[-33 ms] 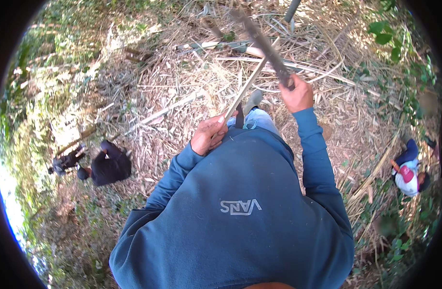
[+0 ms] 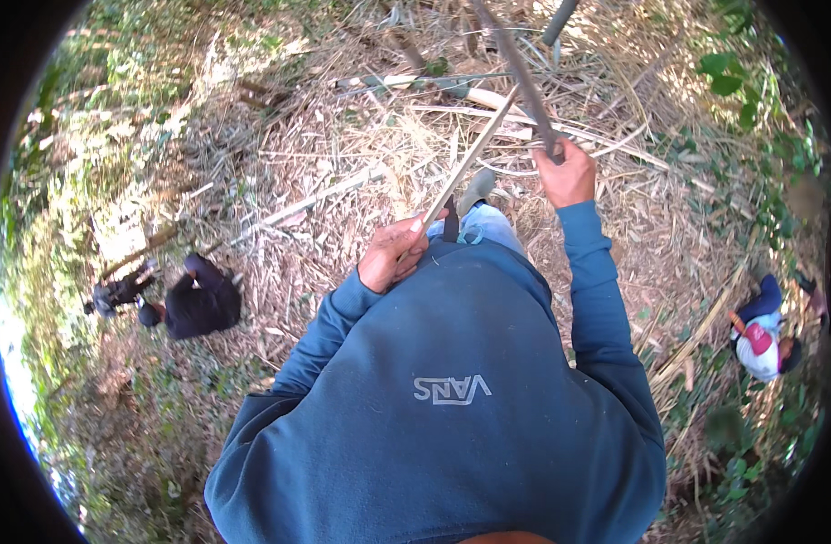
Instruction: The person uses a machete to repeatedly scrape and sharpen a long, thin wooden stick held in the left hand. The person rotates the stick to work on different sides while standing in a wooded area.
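My left hand (image 2: 390, 254), close to my waist, is closed round the near end of a pale split-bamboo strip (image 2: 470, 159). The strip slants up and to the right, away from me. Farther out on the right, my right hand (image 2: 570, 175) is closed on a long dark machete (image 2: 521, 74), its handle mostly hidden in my fist. The blade points away and a little to the left, passing close to the strip's far tip in the picture; whether they touch I cannot tell. A dark strap-like piece (image 2: 451, 221) hangs at my waist beside the left hand.
Dry leaves, shavings and bamboo strips litter the ground. A cut bamboo pole (image 2: 452, 88) lies ahead, and a dark post (image 2: 559, 23) stands beyond it. Two people, one in dark clothes (image 2: 207, 299), are at the left; another person (image 2: 758, 340) sits at the right. Leafy plants (image 2: 725, 74) edge the right.
My right hand has shifted slightly right, and the machete has swung a little to the right and farther from me. My left hand and the bamboo strip have barely moved.
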### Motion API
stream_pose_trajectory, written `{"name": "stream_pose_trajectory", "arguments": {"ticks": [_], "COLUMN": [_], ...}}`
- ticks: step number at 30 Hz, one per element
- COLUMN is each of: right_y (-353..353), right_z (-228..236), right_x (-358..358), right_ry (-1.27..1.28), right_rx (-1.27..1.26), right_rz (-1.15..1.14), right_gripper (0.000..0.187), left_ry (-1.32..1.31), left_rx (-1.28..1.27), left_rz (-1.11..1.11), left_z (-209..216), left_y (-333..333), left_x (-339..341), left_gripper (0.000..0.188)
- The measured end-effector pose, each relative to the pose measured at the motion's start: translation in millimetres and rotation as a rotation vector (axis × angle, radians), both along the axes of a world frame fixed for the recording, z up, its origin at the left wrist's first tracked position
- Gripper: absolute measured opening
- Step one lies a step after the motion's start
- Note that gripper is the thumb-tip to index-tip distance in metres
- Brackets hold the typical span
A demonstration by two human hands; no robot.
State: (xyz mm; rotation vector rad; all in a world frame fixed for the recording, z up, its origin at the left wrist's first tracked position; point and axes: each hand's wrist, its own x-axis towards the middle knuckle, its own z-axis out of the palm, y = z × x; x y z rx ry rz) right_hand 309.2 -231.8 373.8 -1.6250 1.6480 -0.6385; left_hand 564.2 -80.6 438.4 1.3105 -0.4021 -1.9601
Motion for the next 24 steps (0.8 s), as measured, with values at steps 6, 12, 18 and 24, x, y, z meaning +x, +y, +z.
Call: {"name": "stream_pose_trajectory", "arguments": {"ticks": [6,12,18,24], "right_y": [44.7,160.4,227.7,271.4], "right_z": [32.8,36.9,50.5,67.5], "right_x": [19.7,82.3,86.2,71.8], "right_ry": [0.127,-0.039,0.094,0.203], "right_rx": [-0.04,-0.193,-0.211,-0.104], "right_rz": [0.244,0.564,0.742,0.675], "right_gripper": [0.028,0.022,0.026,0.019], "left_ry": [0.014,0.1,0.2,0.037], "left_rx": [-0.149,-0.07,0.018,0.071], "left_rz": [0.149,0.383,0.382,0.323], "left_z": [-8.5,-12.6,-29.2,-11.4], "left_y": [63.1,118.1,180.6,217.2], "left_x": [12.7,10.3,0.8,-18.5], "left_gripper": [0.047,0.038,0.033,0.029]}}
